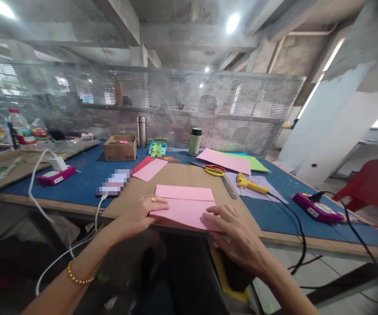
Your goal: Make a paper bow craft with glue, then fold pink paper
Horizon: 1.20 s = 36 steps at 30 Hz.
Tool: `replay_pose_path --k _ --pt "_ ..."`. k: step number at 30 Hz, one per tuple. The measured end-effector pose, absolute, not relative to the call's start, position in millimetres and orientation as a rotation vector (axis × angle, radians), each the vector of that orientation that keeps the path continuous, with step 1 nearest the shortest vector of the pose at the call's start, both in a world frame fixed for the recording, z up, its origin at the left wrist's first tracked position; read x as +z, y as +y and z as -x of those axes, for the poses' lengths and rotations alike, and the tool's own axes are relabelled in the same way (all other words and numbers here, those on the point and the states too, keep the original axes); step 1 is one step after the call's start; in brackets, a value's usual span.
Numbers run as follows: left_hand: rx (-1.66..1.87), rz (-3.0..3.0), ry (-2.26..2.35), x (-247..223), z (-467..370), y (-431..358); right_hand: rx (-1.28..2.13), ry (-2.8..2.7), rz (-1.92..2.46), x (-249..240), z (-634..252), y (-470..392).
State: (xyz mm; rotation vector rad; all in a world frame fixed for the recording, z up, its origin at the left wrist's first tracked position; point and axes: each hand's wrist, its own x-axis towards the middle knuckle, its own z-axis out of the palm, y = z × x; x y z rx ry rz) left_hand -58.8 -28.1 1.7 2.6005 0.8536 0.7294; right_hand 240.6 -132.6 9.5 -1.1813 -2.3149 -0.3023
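A sheet of pink paper [184, 210] lies at the table's front edge on a brown cardboard sheet [178, 173], with a crease or folded strip across its upper part. My left hand [144, 212] rests on the paper's left side, fingers stretched flat over it; a ring and a beaded bracelet show. At the near right corner, my right hand [233, 229] has its fingers on top and its thumb lower, at the edge, gripping the paper. Yellow-handled scissors [213, 171] and a metal ruler-like strip [230, 188] lie beyond the paper.
A yellow glue gun [251, 183] rests on lilac paper, its cord hanging off the front edge. Purple power strips [318, 208] sit on both sides. A charging phone [114, 183], cardboard box [120, 148], steel flask [142, 132] and green bottle [195, 142] stand around.
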Motion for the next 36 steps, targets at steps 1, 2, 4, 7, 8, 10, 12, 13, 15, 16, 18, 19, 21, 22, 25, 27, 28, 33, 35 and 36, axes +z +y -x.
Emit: replay_pose_path --k 1,2,4,7,8,10,12,13,15,16,18,19,21,22,25,27,28,33,35,36 --pt "0.757 -2.564 0.843 2 59 -26 -0.240 -2.295 1.179 9 -250 -132" --pt "0.785 -2.518 0.842 2 59 -25 -0.159 -2.272 1.171 9 -258 -130" --pt "0.861 -2.414 0.843 -1 60 -25 0.017 -2.219 1.172 8 -269 -126" --pt "0.983 -2.286 0.844 -6 62 -27 0.188 -2.133 1.235 10 -273 -118" --pt "1.013 -2.258 0.868 -7 62 -28 0.216 -2.107 1.265 12 -273 -116" --pt "1.033 -2.225 0.951 -8 63 -29 0.257 -2.060 1.329 15 -270 -111" --pt "1.013 -2.227 1.047 -6 60 -30 0.297 -1.998 1.409 18 -268 -105" --pt "0.998 -2.239 1.096 -4 58 -29 0.311 -1.958 1.458 18 -267 -102" --pt "0.988 -2.256 1.226 -1 51 -28 0.301 -1.888 1.556 17 -267 -94" --pt "0.992 -2.259 1.307 0 47 -27 0.272 -1.864 1.606 16 -266 -90" --pt "1.001 -2.271 1.462 -1 39 -25 0.190 -1.846 1.693 15 -265 -84" --pt "0.997 -2.290 1.527 -2 36 -24 0.151 -1.842 1.731 15 -263 -82" --pt "0.972 -2.350 1.632 -5 31 -22 0.103 -1.837 1.806 17 -259 -79" --pt "0.955 -2.379 1.677 -6 29 -22 0.094 -1.832 1.842 19 -256 -79" --pt "0.878 -2.457 1.779 -8 25 -24 0.102 -1.794 1.906 23 -248 -81" --pt "0.865 -2.470 1.819 -7 23 -26 0.104 -1.749 1.914 24 -245 -83" --pt "0.879 -2.465 1.825 -7 21 -27 0.102 -1.726 1.914 24 -244 -83" --pt "0.886 -2.420 1.849 -5 17 -30 0.061 -1.687 1.931 17 -245 -81" --pt "0.851 -2.421 1.874 -5 15 -30 0.047 -1.686 1.939 13 -246 -79" --pt "0.846 -2.425 1.886 -6 15 -30 0.042 -1.681 1.941 11 -247 -78"
